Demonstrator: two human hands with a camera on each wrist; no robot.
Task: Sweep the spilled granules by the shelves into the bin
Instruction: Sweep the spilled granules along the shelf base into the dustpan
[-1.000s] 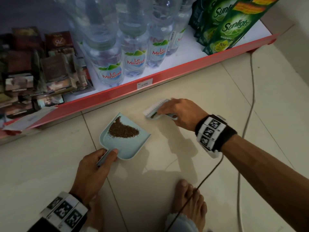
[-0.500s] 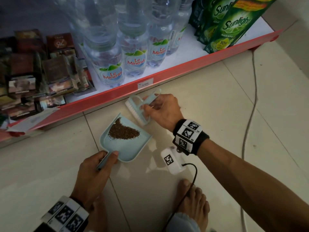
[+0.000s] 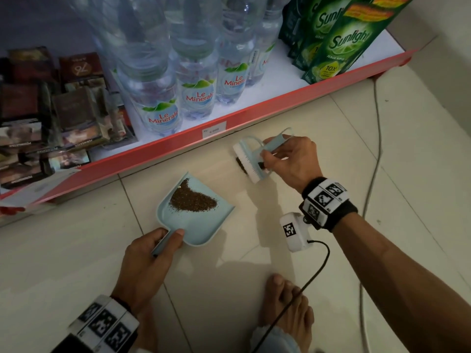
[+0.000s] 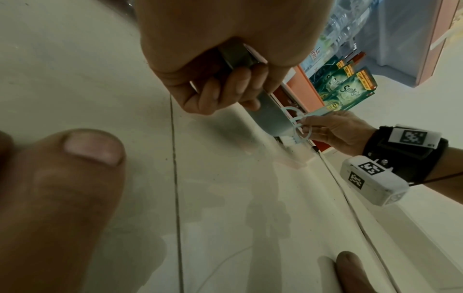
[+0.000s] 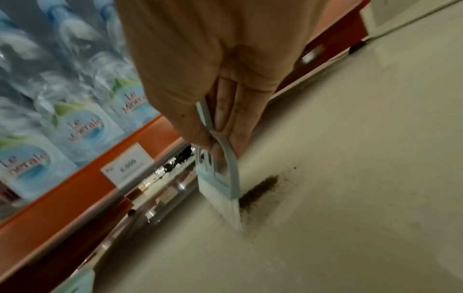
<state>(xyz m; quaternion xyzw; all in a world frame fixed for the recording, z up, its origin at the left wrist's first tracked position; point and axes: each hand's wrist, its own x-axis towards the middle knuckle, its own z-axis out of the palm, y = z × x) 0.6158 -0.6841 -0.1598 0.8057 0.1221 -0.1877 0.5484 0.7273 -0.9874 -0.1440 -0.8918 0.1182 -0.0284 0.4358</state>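
A light blue dustpan lies flat on the tiled floor with a pile of brown granules inside. My left hand grips its handle, thumb on top; in the left wrist view my fingers curl round the handle. To the right of the pan, my right hand holds a small blue hand brush upright, its white bristles on the floor. A short streak of granules lies against the bristles. No bin is in view.
The red shelf edge runs just behind the brush, with a gap under it. On the shelf stand water bottles, green Sunlight pouches and dark packets. A cable crosses the floor at right. A bare foot is near me.
The brush went left up to the dustpan's mouth half a second ago, then came back right to the shelf base. The dustpan and left hand have hardly moved.
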